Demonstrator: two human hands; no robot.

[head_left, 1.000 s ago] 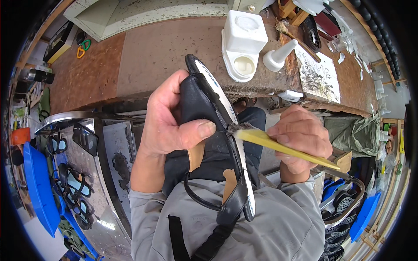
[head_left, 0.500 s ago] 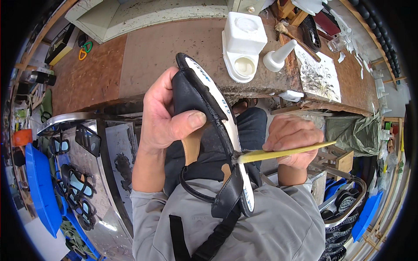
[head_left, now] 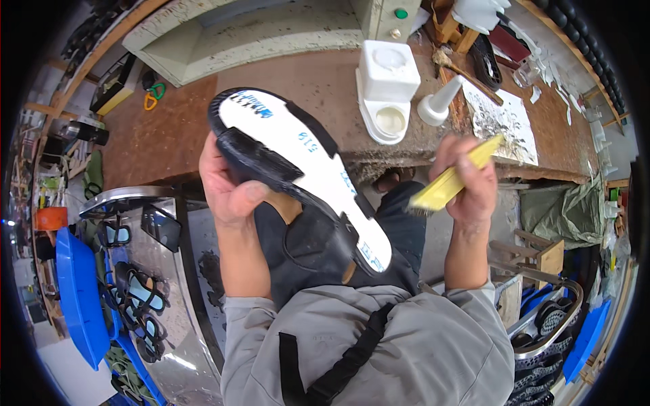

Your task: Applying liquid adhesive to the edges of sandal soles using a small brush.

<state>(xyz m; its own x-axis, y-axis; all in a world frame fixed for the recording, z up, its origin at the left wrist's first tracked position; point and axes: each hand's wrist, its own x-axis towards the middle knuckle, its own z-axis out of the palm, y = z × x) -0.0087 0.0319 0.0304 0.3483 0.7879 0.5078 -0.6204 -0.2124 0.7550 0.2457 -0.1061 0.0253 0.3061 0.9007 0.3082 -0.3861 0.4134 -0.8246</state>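
Closed around the toe half of a black sandal (head_left: 332,169), my left hand (head_left: 231,186) has its thumb across the upper. The sandal's white underside, with blue marks, faces up, and black leather edges are folded over its rim. The heel end points down toward my lap. My right hand (head_left: 472,179) grips a flat yellow brush (head_left: 447,188), whose dark bristle tip points left and stands apart from the sandal. A white glue pot (head_left: 389,84) with an open round cup sits on the bench beyond my hands.
Across the far side runs a brown workbench (head_left: 277,74) holding a white cone-shaped bottle (head_left: 440,101) and a stained paper sheet (head_left: 501,128). On my left, a metal stand (head_left: 179,304) carries several sandals (head_left: 139,291) and a phone (head_left: 161,227). Shoe soles lie in a rack (head_left: 548,318) at right.
The sandal has turned so its underside faces up more fully, and its toe has moved left. The brush has come away from its edge, rising and tilting in my right hand.
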